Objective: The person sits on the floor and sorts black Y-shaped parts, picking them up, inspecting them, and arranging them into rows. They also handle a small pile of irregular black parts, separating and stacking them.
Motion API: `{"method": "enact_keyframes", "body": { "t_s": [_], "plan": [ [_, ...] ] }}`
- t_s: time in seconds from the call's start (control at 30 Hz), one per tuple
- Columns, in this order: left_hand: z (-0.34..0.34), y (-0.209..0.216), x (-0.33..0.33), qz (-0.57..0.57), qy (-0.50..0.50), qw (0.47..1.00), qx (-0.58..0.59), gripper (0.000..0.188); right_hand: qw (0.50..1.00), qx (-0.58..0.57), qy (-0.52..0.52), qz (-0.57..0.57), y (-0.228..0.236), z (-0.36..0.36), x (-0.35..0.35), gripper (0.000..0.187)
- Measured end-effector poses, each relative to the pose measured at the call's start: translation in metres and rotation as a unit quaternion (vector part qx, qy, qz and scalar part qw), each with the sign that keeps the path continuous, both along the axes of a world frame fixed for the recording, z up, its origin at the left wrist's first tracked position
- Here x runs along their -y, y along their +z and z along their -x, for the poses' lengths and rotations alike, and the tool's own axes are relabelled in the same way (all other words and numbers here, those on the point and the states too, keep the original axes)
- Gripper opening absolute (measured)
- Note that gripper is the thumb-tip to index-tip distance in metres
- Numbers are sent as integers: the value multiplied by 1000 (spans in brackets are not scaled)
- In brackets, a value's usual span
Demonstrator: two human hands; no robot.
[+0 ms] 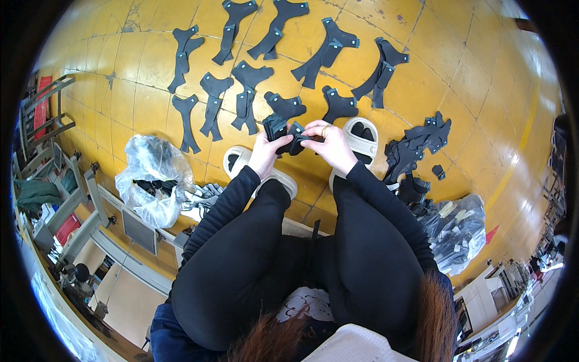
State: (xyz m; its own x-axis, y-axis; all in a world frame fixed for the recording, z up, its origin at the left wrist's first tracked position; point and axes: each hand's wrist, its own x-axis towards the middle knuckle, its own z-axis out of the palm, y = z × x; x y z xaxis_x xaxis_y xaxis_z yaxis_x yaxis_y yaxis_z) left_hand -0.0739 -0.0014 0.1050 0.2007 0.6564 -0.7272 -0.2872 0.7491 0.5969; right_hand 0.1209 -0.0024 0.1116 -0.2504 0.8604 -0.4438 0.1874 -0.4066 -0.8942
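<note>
Between my feet, my left hand point(263, 155) grips a small stack of black cut fabric pieces point(275, 125), its thumb pressed on top. Close beside it, my right hand point(333, 148) pinches the edge of a black fabric piece point(296, 140) with thumb and fingers; a ring shows on one finger. The two hands nearly meet at these pieces. Just beyond them lie two more black fabric pieces, one on the left point(285, 106) and one on the right point(339, 106). My fingers hide part of what they hold.
Several black Y-shaped fabric pieces point(252, 75) with small pale tags lie in rows on the yellow tiled floor point(446, 36). A loose black heap point(416, 145) is at right. Plastic bags stand at left point(154, 175) and right point(461, 232). Metal-framed tables point(114, 241) line the left.
</note>
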Motion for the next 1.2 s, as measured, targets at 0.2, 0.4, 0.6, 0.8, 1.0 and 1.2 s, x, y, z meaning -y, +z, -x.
{"method": "enact_keyframes", "body": {
  "t_s": [0.2, 0.4, 0.6, 0.8, 1.0, 1.2],
  "plan": [
    [28, -48, 4, -3, 53, 988, -147, 28, 999, 10, -35, -1, -15, -8, 2, 20],
    [47, -71, 2, -18, -30, 968, -249, 24, 999, 13, -34, 38, -14, -9, 3, 18],
    [54, -66, 8, -41, -27, 960, -275, 17, 999, 9, -30, 43, -11, -10, 3, 19],
    [32, 6, -9, 64, 91, 993, 25, 31, 997, -41, -2, 65, 14, -14, -7, 25],
    [15, 56, -30, 45, -31, 966, 251, 61, 997, -46, 37, -41, 65, -20, -21, 27],
    [-5, 98, -48, -7, -83, 964, 253, 61, 991, -26, 4, -131, 113, -34, -37, 24]
  ]
}}
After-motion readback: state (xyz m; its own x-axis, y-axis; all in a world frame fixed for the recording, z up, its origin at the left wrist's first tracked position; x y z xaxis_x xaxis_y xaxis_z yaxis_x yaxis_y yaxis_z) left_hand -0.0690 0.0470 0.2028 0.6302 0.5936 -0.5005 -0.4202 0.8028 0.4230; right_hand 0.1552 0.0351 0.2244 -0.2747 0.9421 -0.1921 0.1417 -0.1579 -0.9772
